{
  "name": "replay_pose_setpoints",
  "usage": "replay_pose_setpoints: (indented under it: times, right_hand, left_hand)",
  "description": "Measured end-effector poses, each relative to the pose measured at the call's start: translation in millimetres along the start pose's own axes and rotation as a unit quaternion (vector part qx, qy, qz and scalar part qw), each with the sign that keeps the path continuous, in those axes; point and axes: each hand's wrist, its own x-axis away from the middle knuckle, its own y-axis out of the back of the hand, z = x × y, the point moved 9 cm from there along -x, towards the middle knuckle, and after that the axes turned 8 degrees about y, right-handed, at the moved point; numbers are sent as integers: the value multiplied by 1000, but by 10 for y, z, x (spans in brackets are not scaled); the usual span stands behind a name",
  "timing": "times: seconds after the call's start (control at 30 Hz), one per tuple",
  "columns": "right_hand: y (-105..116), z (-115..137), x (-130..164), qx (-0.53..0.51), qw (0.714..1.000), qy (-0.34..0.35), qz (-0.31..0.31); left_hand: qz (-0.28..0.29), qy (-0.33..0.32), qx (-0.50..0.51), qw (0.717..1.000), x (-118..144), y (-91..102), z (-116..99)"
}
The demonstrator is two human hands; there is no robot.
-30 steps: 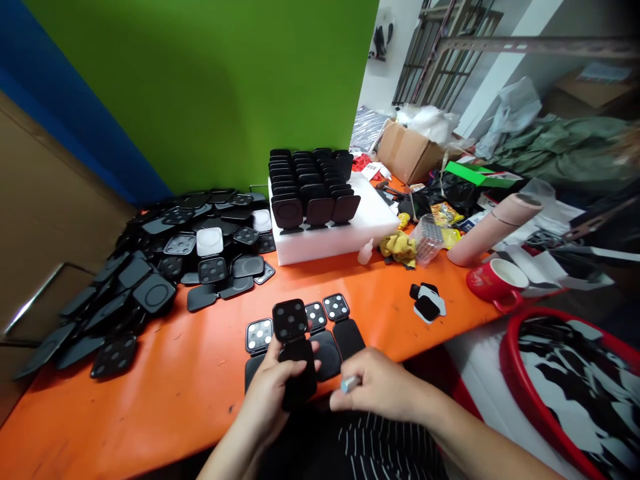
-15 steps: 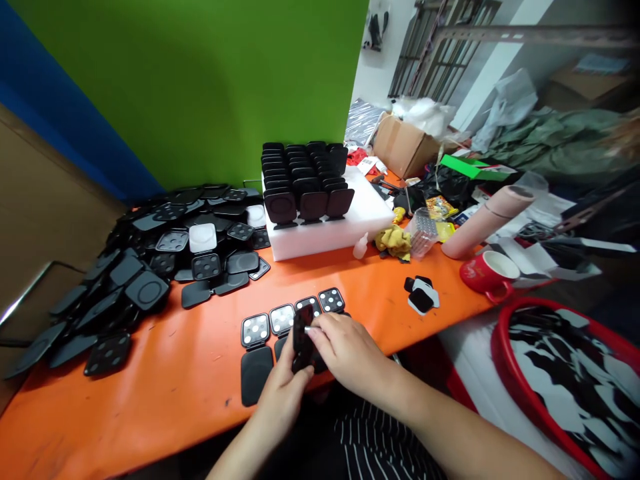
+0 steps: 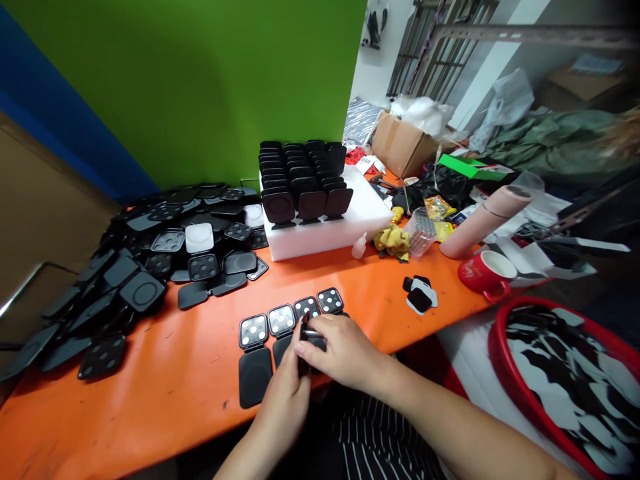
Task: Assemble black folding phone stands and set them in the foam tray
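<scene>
Near the table's front edge, a black square pad (image 3: 303,328) is tilted up nearly edge-on in my left hand (image 3: 291,381), whose fingers and thumb are closed around it. My right hand (image 3: 345,348) is closed against the pad's right side, thumb and fingers together. Between them shows a small dark, shiny bit that I cannot make out. Just beyond my hands lies a row of several opened hinged pads (image 3: 254,331). Their far halves carry round white dots, and the near half (image 3: 255,377) of the leftmost one is plain black. My hands partly cover the others.
Loose black pads (image 3: 145,288) are heaped at the left. Behind, a white foam block (image 3: 325,240) holds rows of upright pads (image 3: 310,203). A small bottle (image 3: 359,245), yellow cloth (image 3: 393,241), cut pieces (image 3: 421,297), red mug (image 3: 483,273) and red tub (image 3: 500,347) are rightward.
The held pad has turned more edge-on. My right thumb and fingers have come round closer to it, and my left hand has shifted slightly. The row of pads stays in place.
</scene>
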Motion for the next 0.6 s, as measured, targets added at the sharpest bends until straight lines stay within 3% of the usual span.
replay_pose_setpoints:
  times: [0.1, 0.3, 0.47, 0.6]
  right_hand:
    - [-48, 23, -7, -6, 1000, 12, -1]
    - [-101, 58, 40, 86, 996, -8, 33]
    - [-112, 90, 51, 95, 994, -6, 56]
    - [-104, 90, 25, 54, 998, 0, 20]
  left_hand:
    - [12, 20, 11, 1000, -16, -24, 40]
    - [-56, -7, -15, 998, -33, 75, -55]
    - [-35, -10, -15, 999, -32, 38, -71]
    - [-20, 4, 12, 1000, -20, 38, -96]
